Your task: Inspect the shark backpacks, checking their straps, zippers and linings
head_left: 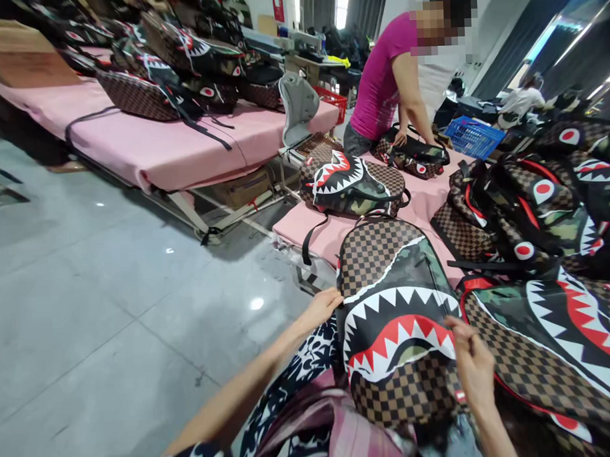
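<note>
A backpack [386, 259] with a brown check print, a camouflage patch and a red-and-white shark mouth stands tilted in front of my lap, its front toward me. At its left edge is my left hand [326, 305], fingers closed on the side and partly hidden behind it. My right hand [472, 359] is by the bag's right side, with thumb and fingertips pinched together. What lies in that pinch is too small to make out. Close to my right hand, a similar backpack [534, 340] with red trim lies on its side.
Another shark-print backpack [353, 183] lies on the pink-covered table [305, 227]. Across it, a person in a magenta top [382, 79] handles a bag. More backpacks [539, 200] are piled at right. A second pink table [192, 152], a grey chair [298, 105] and a blue basket [474, 137] stand farther off.
</note>
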### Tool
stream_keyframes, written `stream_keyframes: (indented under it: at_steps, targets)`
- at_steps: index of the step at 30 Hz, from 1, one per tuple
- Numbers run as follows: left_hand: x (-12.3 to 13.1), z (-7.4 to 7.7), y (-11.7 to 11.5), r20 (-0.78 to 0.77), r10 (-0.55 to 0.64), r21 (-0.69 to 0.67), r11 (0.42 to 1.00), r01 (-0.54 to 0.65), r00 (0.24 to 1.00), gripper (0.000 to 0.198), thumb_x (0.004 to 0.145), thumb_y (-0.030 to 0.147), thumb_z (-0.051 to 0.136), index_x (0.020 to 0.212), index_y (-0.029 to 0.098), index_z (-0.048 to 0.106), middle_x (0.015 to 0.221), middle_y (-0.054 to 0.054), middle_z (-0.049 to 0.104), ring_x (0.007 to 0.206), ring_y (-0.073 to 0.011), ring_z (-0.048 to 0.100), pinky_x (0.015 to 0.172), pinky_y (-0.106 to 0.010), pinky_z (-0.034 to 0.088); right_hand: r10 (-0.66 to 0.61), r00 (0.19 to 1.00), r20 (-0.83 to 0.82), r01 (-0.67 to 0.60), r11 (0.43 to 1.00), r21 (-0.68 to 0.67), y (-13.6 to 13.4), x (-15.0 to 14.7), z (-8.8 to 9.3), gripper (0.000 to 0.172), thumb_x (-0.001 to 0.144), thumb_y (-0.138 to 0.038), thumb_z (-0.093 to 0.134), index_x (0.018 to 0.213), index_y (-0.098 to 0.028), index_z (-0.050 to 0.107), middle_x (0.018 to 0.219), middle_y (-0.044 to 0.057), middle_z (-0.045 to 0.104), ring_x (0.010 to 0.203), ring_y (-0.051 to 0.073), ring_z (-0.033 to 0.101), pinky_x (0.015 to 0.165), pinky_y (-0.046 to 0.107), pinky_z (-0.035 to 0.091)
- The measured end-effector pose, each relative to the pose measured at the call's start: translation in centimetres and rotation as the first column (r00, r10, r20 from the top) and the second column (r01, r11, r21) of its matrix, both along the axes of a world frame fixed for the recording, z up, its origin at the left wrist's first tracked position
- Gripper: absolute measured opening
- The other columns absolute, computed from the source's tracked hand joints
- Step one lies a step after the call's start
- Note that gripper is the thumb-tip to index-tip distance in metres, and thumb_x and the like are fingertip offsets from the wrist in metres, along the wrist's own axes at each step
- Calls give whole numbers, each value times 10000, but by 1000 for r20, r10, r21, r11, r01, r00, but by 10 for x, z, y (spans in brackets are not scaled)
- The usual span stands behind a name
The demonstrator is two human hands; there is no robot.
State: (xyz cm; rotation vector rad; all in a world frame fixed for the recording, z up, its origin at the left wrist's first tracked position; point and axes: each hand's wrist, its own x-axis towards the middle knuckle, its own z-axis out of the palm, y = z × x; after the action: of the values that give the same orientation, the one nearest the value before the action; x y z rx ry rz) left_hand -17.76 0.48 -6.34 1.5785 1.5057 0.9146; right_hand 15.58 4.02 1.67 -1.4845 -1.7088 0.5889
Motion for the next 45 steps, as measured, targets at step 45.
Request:
stream_keyframes:
  at_steps: [45]
  targets:
    - [-3,-29,-17,430,170,-273,961,-52,887,565,780,663,332,779,147,562,871,-67,616,816,-166,538,761,-293,414,132,985,-108,-158,947,-278,-76,7,-77,368,834,-460,467,929,-151,643,740,56,650,721,194,600,677,295,480]
